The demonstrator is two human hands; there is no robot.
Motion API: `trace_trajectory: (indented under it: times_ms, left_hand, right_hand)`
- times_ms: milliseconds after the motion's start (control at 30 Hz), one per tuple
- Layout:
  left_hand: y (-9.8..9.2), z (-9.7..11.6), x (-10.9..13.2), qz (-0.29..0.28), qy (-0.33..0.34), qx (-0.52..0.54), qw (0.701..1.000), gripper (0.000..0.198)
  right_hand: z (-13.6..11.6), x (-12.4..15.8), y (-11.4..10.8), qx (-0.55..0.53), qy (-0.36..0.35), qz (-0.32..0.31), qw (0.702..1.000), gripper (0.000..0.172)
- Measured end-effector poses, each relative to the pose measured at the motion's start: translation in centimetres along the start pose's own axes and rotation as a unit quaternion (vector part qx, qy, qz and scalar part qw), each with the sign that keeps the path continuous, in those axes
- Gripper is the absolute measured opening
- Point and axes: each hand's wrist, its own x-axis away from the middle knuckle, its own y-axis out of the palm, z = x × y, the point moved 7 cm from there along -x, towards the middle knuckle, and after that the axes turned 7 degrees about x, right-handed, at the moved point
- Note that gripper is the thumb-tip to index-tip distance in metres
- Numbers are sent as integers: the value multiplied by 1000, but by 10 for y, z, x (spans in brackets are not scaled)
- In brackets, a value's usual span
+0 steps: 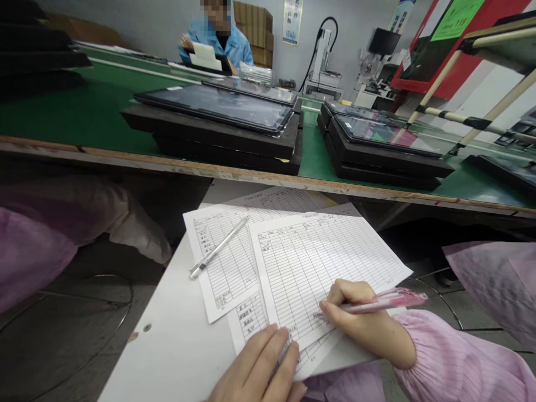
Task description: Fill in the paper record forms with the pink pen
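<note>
A pink pen (pixel 389 300) is gripped in my right hand (pixel 355 315), its tip end down at the lower part of a printed form (pixel 318 262) with a ruled grid. My left hand (pixel 262 368) lies with fingers stretched over the lower left edge of the forms, holding nothing. More grid sheets (pixel 218 240) lie under and beside the top form. Across the left sheet rests a silver pen (pixel 220 247). All the papers are on a white board (pixel 167 335) that slants away from me.
Beyond the board runs a green-topped bench (pixel 312 148) bearing black trays (pixel 218 145) with flat dark screens (pixel 226 106). Opposite sits a person in blue (pixel 240 42) handling a dark object. Pink sleeves or garments (pixel 33 245) of people show at both sides.
</note>
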Motion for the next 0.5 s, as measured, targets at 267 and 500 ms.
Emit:
trace_trajectory:
  times_ms: [267,500]
  left_hand:
    - [-5,0,-7,36,15,7,999,27]
    - [5,-3,1,104,44,-24,993,47]
  right_hand:
    - [14,-2,-25,-111,-15,122,986,22]
    - [60,-4,-97,34,49,203,977,42]
